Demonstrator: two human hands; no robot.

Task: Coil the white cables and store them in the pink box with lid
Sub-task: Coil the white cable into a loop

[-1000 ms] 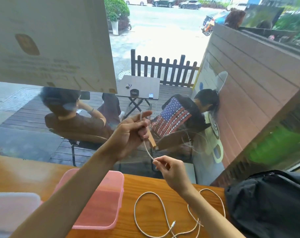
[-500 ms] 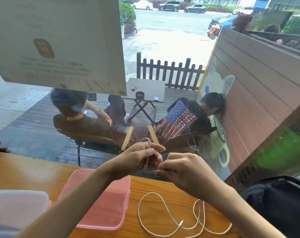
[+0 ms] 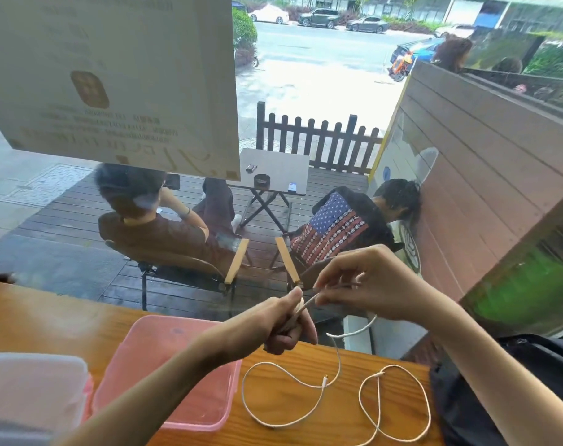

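Note:
My left hand (image 3: pixel 281 323) is raised over the table's far edge and grips a small folded bundle of white cable (image 3: pixel 338 362). My right hand (image 3: pixel 370 284) is just to its right, pinching the same cable's strand and holding it taut between both hands. The rest of that cable hangs down and trails onto the wooden table (image 3: pixel 48 323). Loose white loops (image 3: pixel 396 410) lie on the table below my hands. An open pink box (image 3: pixel 177 371) sits left of the loops, under my left forearm. A translucent lid (image 3: pixel 32 387) lies at the far left.
A black bag (image 3: pixel 531 397) rests on the table at the right edge. A glass window stands right behind the table, with a paper sign (image 3: pixel 113 75) stuck to it. Outside, two people sit in chairs on a deck.
My hands came together in front of me, then my right hand drew a strand out to the right. The view tilted down and closer to the table.

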